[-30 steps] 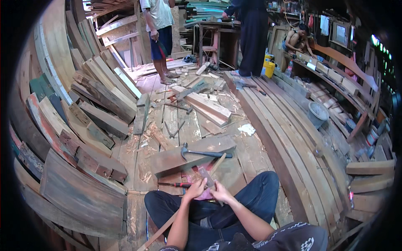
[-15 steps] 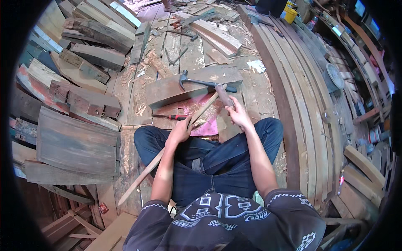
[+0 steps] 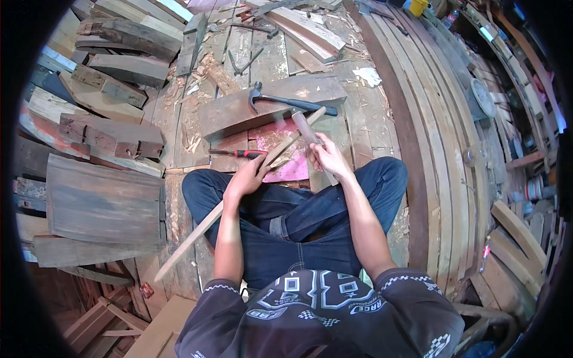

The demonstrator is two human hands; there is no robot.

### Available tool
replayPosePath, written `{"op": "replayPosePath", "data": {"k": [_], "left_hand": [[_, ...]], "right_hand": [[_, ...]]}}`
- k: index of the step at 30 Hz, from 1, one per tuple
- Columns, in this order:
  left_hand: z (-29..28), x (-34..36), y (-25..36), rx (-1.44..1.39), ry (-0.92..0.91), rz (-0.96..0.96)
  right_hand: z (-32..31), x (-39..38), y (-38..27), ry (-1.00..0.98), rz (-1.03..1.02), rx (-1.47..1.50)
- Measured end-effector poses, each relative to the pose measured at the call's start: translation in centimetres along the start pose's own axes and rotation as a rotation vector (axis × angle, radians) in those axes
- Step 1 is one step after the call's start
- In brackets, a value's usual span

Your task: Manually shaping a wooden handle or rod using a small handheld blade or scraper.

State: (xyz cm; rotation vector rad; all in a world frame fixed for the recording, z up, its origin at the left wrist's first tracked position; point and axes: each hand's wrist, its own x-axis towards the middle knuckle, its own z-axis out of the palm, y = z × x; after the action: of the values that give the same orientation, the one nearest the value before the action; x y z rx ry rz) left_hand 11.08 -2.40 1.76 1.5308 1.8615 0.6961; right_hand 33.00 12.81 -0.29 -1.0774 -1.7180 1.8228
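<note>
My left hand (image 3: 246, 178) is closed around a long, thin wooden stick (image 3: 194, 243). The stick slants from beside my left thigh up past the pink sheet (image 3: 276, 174). In my right hand (image 3: 329, 158) is a tool with a rounded brown wooden handle (image 3: 305, 127); its handle end points away from me, close to the stick's far part. A pale narrow part shows below that hand, its kind unclear. Beyond both hands a claw hammer (image 3: 286, 102) lies on a thick wooden block (image 3: 224, 119). A red-and-black-handled tool (image 3: 248, 154) lies by my left hand.
Wood pieces (image 3: 113, 140) are stacked along the left, and long planks (image 3: 412, 119) run along the right. Pliers-like tongs (image 3: 242, 64), a white cloth (image 3: 367, 76) and scattered shavings lie on the floorboards ahead. A bucket (image 3: 482, 98) stands beyond the planks.
Both hands stay closed on the stick and the tool. The handled tool has swung left, away from the stick's far tip. The whole view has shifted slightly.
</note>
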Motion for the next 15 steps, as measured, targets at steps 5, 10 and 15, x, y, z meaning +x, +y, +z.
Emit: {"op": "replayPosePath", "data": {"k": [5, 10, 15], "left_hand": [[-1.4, -1.6, -0.8, 0.001, -0.129, -0.033], [0.7, -0.2, -2.4, 0.18, -0.178, -0.028], [2.6, 1.4, -2.7, 0.357, -0.108, -0.038]], "right_hand": [[0.3, 0.0, 0.3, 0.104, 0.006, 0.083], [0.3, 1.2, 2.6, 0.08, -0.197, -0.359], [0.4, 1.0, 3.2, 0.134, -0.248, -0.478]]}}
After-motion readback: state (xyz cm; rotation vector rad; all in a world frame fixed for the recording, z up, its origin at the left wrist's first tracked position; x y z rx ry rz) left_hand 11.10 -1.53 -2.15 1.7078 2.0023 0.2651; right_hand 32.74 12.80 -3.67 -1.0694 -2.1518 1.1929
